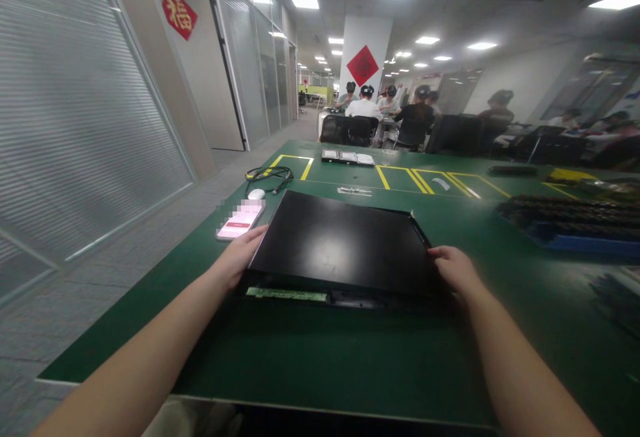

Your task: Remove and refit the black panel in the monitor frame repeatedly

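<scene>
A flat black panel point(340, 240) lies on the green table point(320, 357) in front of me, its near edge lifted off a black base that shows a strip of green circuit board point(287, 294). My left hand point(239, 257) grips the panel's left near corner, fingers curled under the edge. My right hand point(456, 269) holds the right near corner, fingers closed over the edge.
A pink-screened phone point(240, 219), a white mouse point(256, 194) and a black cable point(270, 174) lie left of the panel. A blue tray of dark parts point(570, 223) stands at the right. Several people sit at tables in the background.
</scene>
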A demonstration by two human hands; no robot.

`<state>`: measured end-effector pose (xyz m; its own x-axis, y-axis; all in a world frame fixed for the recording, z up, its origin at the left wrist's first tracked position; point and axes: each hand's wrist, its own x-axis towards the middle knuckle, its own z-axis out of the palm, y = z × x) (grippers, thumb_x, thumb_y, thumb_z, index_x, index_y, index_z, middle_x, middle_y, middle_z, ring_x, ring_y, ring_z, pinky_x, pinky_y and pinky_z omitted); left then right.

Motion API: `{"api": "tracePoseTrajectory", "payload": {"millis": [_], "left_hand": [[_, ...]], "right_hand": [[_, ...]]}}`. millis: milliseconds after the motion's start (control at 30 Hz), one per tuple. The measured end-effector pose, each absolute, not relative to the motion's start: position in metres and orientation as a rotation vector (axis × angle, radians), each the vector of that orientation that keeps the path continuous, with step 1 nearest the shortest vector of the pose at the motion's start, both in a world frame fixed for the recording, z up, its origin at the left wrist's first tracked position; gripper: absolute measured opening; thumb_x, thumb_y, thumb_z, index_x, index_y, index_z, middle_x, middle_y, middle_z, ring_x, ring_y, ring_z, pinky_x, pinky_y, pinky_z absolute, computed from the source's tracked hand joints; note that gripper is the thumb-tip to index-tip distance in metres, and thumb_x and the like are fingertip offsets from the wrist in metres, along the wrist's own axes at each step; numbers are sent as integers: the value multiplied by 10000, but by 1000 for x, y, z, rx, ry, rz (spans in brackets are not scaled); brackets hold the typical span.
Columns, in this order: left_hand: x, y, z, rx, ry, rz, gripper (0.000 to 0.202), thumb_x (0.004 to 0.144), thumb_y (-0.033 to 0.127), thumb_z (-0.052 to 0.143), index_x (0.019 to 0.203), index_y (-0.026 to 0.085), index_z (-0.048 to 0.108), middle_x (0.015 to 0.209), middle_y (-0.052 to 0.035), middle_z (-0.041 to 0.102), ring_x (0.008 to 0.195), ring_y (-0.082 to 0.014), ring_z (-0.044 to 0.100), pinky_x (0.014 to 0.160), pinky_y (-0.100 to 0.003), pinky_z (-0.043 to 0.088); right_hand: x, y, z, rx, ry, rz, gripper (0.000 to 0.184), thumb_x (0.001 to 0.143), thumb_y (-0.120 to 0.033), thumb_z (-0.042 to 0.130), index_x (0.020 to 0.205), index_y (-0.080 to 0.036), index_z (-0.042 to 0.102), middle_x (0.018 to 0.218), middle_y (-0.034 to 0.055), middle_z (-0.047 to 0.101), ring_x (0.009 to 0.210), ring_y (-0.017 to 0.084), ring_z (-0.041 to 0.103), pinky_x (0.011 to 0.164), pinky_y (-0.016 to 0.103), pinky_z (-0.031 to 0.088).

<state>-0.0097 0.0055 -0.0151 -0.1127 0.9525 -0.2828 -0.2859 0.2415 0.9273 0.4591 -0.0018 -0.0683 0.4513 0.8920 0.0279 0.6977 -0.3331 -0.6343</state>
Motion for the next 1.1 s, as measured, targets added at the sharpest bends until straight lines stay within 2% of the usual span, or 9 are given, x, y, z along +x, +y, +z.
{"api": "tracePoseTrajectory", "payload": {"millis": [67, 200, 267, 467, 633, 767, 900, 1000, 1100], "left_hand": [[-8, 3, -12, 787, 1257, 1220, 314, 763, 108, 802, 1075, 129, 769, 716, -57, 801, 580, -178, 748, 502, -207, 572], [-8, 2, -10, 822, 1306, 1174, 338, 658, 25, 742, 969, 144, 802, 712, -49, 803, 608, -202, 755, 495, -232, 568], [-8, 3, -11, 841, 1322, 1154, 343, 631, 35, 703, 934, 154, 812, 714, -50, 804, 630, -221, 761, 513, -259, 577], [-12, 6, -14, 952, 1371, 1202, 171, 629, 238, 774, 789, 189, 808, 907, -89, 831, 932, -297, 771, 765, -346, 617], [-17, 4, -17, 1074, 1385, 1157, 438, 489, 362, 935, 873, 185, 819, 937, -104, 830, 1004, -344, 750, 898, -421, 585], [-19, 6, -22, 1133, 1396, 1183, 558, 421, 463, 965, 880, 177, 826, 1050, -137, 817, 1113, -393, 707, 992, -487, 536], [-18, 8, -24, 1149, 1300, 1275, 608, 463, 529, 945, 945, 178, 827, 1321, -160, 721, 1240, -401, 638, 1052, -496, 497], [-17, 7, -23, 1217, 1226, 1310, 592, 509, 554, 923, 958, 180, 827, 1424, -160, 653, 1300, -411, 590, 1070, -496, 484], [-17, 7, -22, 1280, 1199, 1341, 587, 535, 584, 904, 961, 187, 830, 1484, -155, 604, 1355, -423, 536, 1111, -500, 445]], "right_hand": [[459, -2, -68, -2130, -1323, 430, 425, 683, -57, 547, 1010, -158, 799, 943, 99, 779, 833, 209, 699, 724, 282, 484], [463, 0, -71, -2129, -1314, 478, 401, 685, -83, 562, 1000, -168, 795, 896, 86, 775, 802, 212, 700, 697, 287, 485], [467, 2, -74, -2126, -1312, 502, 370, 686, -111, 580, 980, -177, 795, 878, 82, 772, 781, 215, 700, 687, 292, 489], [472, 4, -78, -2111, -1313, 504, 355, 669, -137, 599, 957, -190, 799, 886, 85, 773, 793, 226, 704, 705, 302, 502], [468, 2, -73, -2139, -1331, 498, 381, 677, -140, 580, 986, -178, 799, 941, 96, 777, 845, 234, 709, 737, 307, 508], [466, 2, -73, -2154, -1308, 477, 396, 684, -145, 569, 1009, -184, 792, 913, 92, 773, 801, 229, 697, 713, 316, 509], [467, 1, -74, -2113, -1346, 432, 353, 696, -150, 568, 973, -187, 783, 901, 82, 765, 809, 220, 685, 731, 318, 502], [467, 0, -75, -2082, -1344, 410, 321, 713, -156, 580, 964, -195, 776, 933, 80, 762, 847, 214, 682, 763, 313, 497], [465, 0, -74, -2035, -1305, 408, 370, 732, -166, 594, 1061, -203, 759, 994, 75, 757, 880, 201, 682, 778, 295, 494]]}}
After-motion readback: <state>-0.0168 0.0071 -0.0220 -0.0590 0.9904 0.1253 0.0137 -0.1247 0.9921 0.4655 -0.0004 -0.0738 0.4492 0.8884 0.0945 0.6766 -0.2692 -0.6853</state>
